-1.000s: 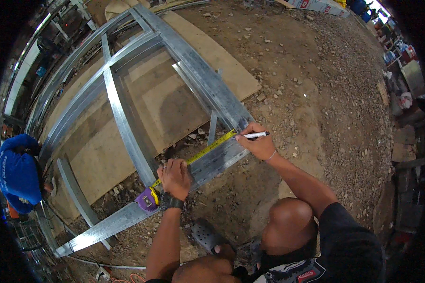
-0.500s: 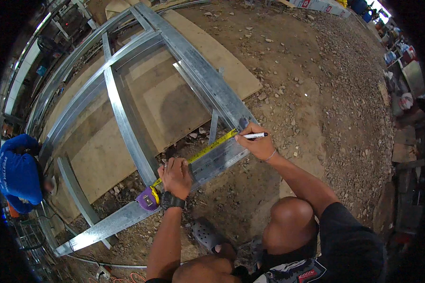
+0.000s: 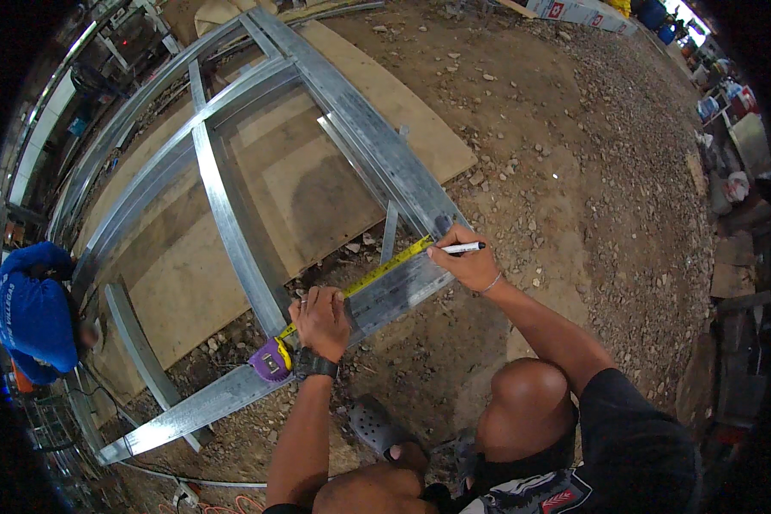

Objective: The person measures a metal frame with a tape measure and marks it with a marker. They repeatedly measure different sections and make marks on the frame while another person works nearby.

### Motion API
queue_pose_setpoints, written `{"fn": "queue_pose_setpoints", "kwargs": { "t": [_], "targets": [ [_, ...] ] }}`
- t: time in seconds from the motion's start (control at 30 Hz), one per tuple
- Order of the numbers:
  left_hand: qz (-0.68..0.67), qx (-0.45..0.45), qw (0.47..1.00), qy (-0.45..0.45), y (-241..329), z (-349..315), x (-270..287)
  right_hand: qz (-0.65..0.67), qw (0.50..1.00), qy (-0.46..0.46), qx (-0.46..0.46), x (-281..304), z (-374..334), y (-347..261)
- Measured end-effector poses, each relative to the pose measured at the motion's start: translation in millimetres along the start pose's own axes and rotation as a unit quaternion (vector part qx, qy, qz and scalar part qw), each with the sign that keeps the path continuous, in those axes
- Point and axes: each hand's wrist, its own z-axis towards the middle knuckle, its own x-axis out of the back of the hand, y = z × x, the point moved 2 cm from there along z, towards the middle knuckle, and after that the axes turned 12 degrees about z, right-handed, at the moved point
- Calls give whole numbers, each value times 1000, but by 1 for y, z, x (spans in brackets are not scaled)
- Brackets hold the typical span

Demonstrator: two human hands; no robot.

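Observation:
A yellow tape measure blade (image 3: 390,265) lies stretched along the near beam of a galvanized metal frame (image 3: 403,294). Its purple case (image 3: 270,361) rests at the left, on the corner where another metal member meets the beam. My left hand (image 3: 320,324) is closed over the blade just right of the case, pressing it against the metal; the fingertips are partly hidden. At the blade's far right end, my right hand (image 3: 464,265) grips a white marker (image 3: 461,248) with a dark end. That hand's fingers touch the beam near the frame's right corner, and the marker's writing tip is hidden.
Plywood sheets (image 3: 176,295) lie under the frame. On the left, a person in a blue top (image 3: 34,304) bends near the metal members. Gravel and dirt ground (image 3: 565,223) spreads to the right. An orange cord (image 3: 244,503) lies at the lower left.

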Motion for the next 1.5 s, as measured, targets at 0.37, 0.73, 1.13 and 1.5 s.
{"fn": "queue_pose_setpoints", "kwargs": {
  "t": [0.37,0.73,1.13,1.5],
  "targets": [
    [-3,-5,1000,0,-3,0,-3,19,1000,4,-15,-2,1,-2],
    [25,-5,1000,1,-6,-2,-8,55,998,-7,-25,-9,5,-2],
    [4,3,1000,-9,-3,0,-1,-22,999,-38,-5,-31,0,-1],
    [6,-1,1000,0,-2,-1,-2,2,999,-43,-6,-31,1,-1]
  ]
}}
